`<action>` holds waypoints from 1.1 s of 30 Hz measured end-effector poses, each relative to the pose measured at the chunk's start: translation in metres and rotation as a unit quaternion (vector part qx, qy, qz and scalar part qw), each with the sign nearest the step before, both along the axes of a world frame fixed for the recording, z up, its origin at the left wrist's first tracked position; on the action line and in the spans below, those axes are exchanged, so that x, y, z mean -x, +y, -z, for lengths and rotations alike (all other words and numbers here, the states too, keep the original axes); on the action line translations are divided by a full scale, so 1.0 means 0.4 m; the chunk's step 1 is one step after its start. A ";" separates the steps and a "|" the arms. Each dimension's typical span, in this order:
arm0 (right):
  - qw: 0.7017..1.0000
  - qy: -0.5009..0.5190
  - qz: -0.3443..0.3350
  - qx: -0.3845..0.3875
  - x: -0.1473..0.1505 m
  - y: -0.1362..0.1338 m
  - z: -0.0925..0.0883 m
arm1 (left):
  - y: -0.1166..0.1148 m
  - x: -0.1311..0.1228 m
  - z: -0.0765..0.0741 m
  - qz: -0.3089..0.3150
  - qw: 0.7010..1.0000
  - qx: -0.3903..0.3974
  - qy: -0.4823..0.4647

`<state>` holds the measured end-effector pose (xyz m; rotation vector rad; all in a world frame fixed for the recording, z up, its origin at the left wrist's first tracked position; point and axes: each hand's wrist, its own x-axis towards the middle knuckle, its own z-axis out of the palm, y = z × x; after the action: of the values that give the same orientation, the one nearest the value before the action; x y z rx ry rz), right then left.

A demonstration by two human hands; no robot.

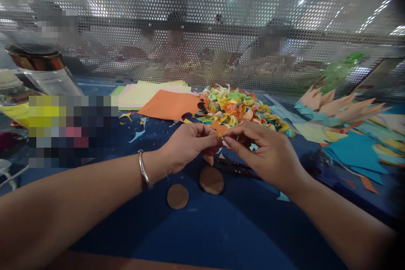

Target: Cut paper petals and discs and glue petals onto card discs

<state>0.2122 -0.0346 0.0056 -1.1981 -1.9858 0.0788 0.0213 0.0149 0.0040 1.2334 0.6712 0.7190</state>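
Observation:
My left hand (193,145) and my right hand (265,147) meet above the middle of the table. Both are closed in a pinch at a small yellow-orange paper piece (220,135), mostly hidden by the fingertips. Right behind the fingers shows a bit of orange paper (219,126). Below the hands lie two round brown discs, a larger disc (211,180) and a smaller disc (177,196). Partly under my right hand rest dark-handled scissors (236,168). A heap of curled coloured paper pieces (234,103) sits just beyond the hands.
Orange sheets (174,104) and pale yellow sheets (148,93) lie at the back. Folded peach paper points (338,103) and blue paper (356,152) are on the right. A clear cup (52,78) stands at the left. A perforated metal screen (202,59) closes off the back.

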 end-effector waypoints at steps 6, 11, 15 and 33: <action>1.000 -0.004 -0.004 -0.004 0.000 0.000 0.002 | 0.001 0.000 -0.002 -0.001 1.000 0.000 0.001; 1.000 0.007 -0.006 -0.002 0.001 -0.001 0.003 | 0.001 -0.001 -0.003 0.001 1.000 0.012 0.007; 1.000 0.005 -0.017 -0.001 0.000 -0.002 0.001 | 0.000 0.000 -0.005 0.004 1.000 0.021 0.017; 1.000 0.010 -0.005 0.006 0.002 -0.004 -0.001 | 0.002 -0.002 -0.014 0.002 0.999 0.028 0.016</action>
<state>0.2114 -0.0363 0.0059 -1.1899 -1.9760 0.1075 0.0219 0.0159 0.0096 1.1975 0.7112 0.6742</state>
